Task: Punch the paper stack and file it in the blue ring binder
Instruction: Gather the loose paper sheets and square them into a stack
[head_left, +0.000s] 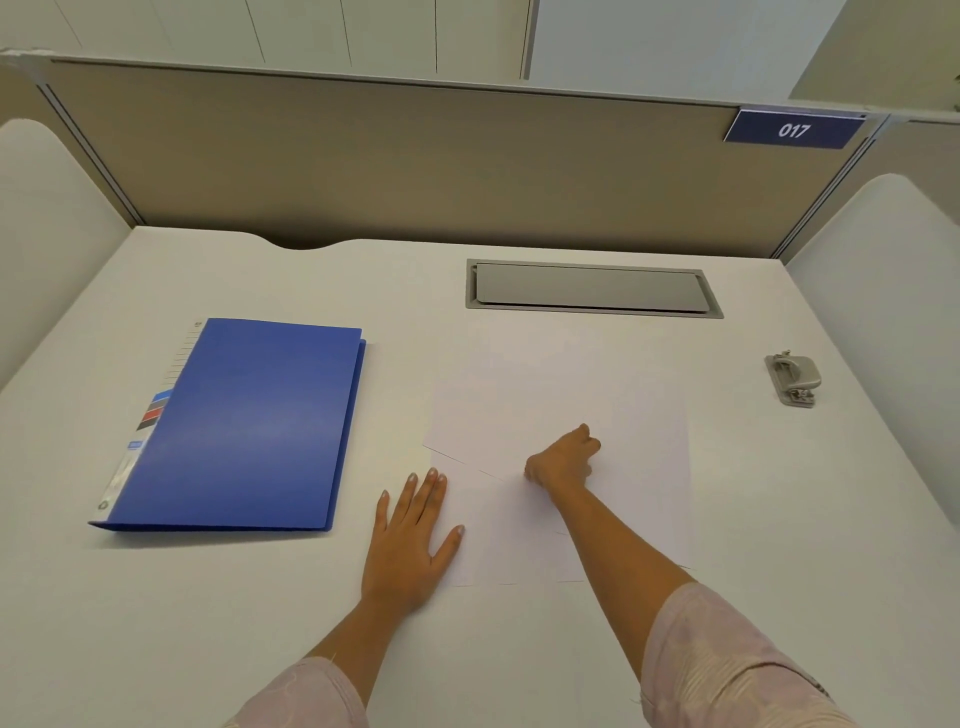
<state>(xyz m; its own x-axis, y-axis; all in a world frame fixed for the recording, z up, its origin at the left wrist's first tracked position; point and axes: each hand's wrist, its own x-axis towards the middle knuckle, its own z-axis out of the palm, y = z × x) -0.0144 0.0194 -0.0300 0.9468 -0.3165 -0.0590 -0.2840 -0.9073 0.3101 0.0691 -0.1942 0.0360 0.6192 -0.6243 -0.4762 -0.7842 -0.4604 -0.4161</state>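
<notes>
A loose stack of white paper sheets (561, 384) lies slightly fanned on the white desk, at centre right. My left hand (413, 535) rests flat with fingers spread on the stack's lower left corner. My right hand (563, 457) sits on top of the sheets with its fingers curled; whether it pinches a sheet I cannot tell. The blue ring binder (244, 426) lies closed and flat to the left of the paper. A small grey metal hole punch (793, 379) stands at the far right of the desk, apart from both hands.
A grey cable hatch (592, 288) is set into the desk (779, 519) behind the paper. A beige partition (415, 166) with a blue "017" plate (794, 130) closes off the back. White side panels stand left and right.
</notes>
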